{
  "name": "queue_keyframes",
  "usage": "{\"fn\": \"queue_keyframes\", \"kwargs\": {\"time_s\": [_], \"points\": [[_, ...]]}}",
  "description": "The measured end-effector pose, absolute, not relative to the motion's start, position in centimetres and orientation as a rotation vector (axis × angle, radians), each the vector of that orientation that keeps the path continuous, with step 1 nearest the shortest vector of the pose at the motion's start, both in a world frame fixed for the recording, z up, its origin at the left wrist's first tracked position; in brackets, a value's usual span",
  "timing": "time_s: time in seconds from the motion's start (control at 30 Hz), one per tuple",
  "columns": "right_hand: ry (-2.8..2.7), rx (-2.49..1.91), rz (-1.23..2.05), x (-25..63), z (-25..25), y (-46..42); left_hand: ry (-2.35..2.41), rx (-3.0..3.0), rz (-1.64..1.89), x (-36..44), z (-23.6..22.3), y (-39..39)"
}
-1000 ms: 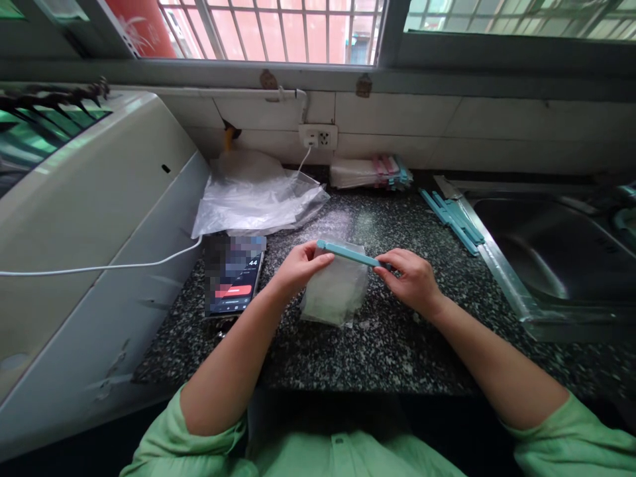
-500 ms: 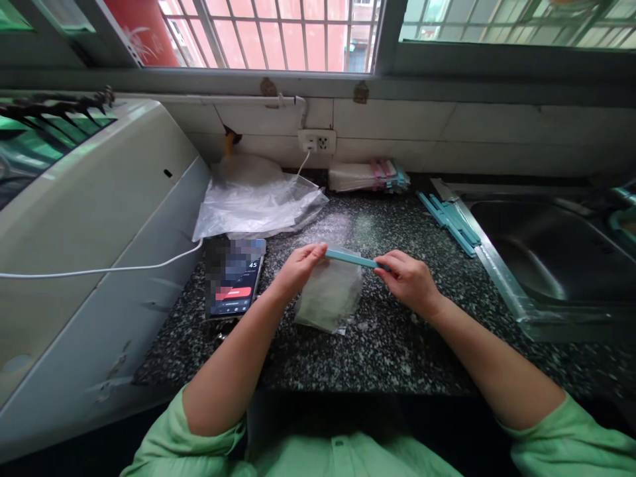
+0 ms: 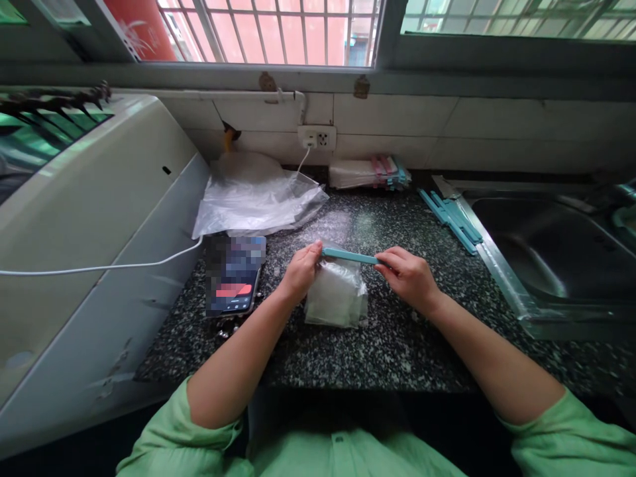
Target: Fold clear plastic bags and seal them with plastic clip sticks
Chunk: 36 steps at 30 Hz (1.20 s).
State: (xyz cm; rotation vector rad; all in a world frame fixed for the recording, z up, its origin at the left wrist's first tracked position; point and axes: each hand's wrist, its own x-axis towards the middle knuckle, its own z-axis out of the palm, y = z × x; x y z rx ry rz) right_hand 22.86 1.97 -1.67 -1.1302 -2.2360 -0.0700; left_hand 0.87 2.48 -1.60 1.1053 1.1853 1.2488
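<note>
A blue bag sealing clip (image 3: 349,256) spans the gap between my two hands over the counter. My left hand (image 3: 303,268) pinches its left end, and my right hand (image 3: 407,273) grips its right end between thumb and fingers. From the clip hangs a clear plastic bag (image 3: 336,298), its top edge at the clip and its lower part over the dark speckled counter (image 3: 377,358). Whether the clip is fully closed on the bag I cannot tell.
Clear plastic bags (image 3: 258,199) lie at the back left, near a phone (image 3: 237,275). Bundled bags with pink and blue clips (image 3: 368,173) rest by the wall. Loose blue clips (image 3: 452,222) lie beside the sink (image 3: 546,252). A white cable (image 3: 99,270) crosses at left.
The bag has swung slightly to the right and looks more wrinkled below the clip. My left hand has shifted a little left; both hands still hold the clip's ends.
</note>
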Motion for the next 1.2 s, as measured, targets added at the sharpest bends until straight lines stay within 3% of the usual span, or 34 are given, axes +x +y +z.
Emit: {"fn": "queue_keyframes", "kwargs": {"time_s": [1.2], "points": [[-2.150,-1.063,0.036,22.88,-1.65,2.23,1.179,0.925,1.292,0.91,-2.15,3.19]]}}
